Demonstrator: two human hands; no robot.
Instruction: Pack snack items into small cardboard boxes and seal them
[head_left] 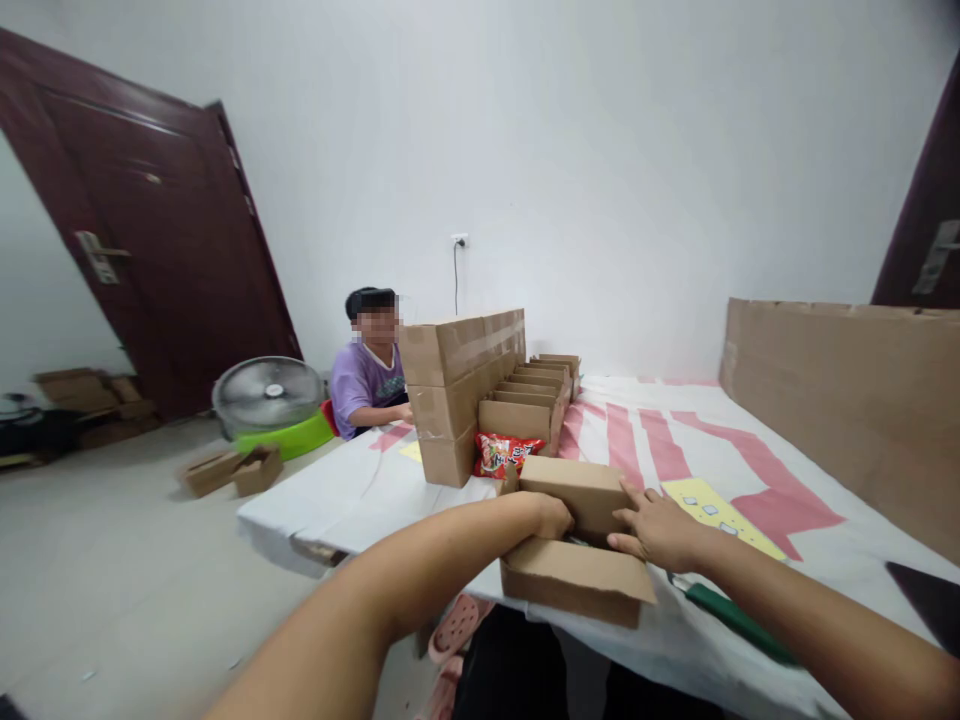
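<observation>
A small brown cardboard box (574, 575) lies open on the near edge of the cloth-covered table (360, 495). My left hand (551, 515) reaches into its left side, fingers curled and mostly hidden behind the far flap. My right hand (656, 528) presses on the box's right side, with the fingers lying along the raised far flap (577, 490). A red snack packet (504, 453) lies just beyond the box.
A row of open cardboard boxes (536, 395) and stacked closed boxes (457, 385) stand farther back. A person in a purple shirt (367, 375) sits at the far left end. A green-handled tool (731, 615) lies by my right arm. A large cardboard sheet (847, 400) leans at right. A fan (268, 395) stands on the floor.
</observation>
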